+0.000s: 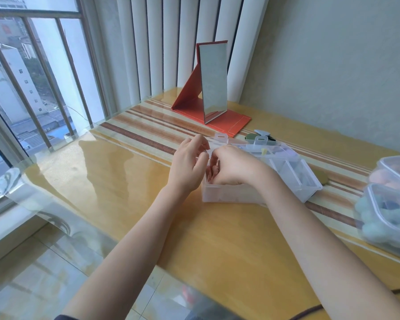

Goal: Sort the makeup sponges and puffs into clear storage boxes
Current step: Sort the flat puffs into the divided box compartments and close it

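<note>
A clear compartment box (293,179) stands open in the middle of the table, its latches (221,137) pointing up at the back. Several sponges show dimly through its dividers. My left hand (189,162) is at the box's left end, thumb and fingers curled round its far left corner. My right hand (233,167) reaches over the rim, its fingers curled down into the leftmost compartment; whatever is under them is hidden. An olive puff (322,177) lies against the box's right side. A grey-blue puff (262,132) and a dark green puff (251,136) lie behind it.
Two clear tubs sit at the right edge: one with pink and orange puffs (394,168), one with blue-green sponges (379,218). A mirror on a red folding stand (214,88) is at the back. A window with bars is on the left. A dark cable (310,311) runs along the near right.
</note>
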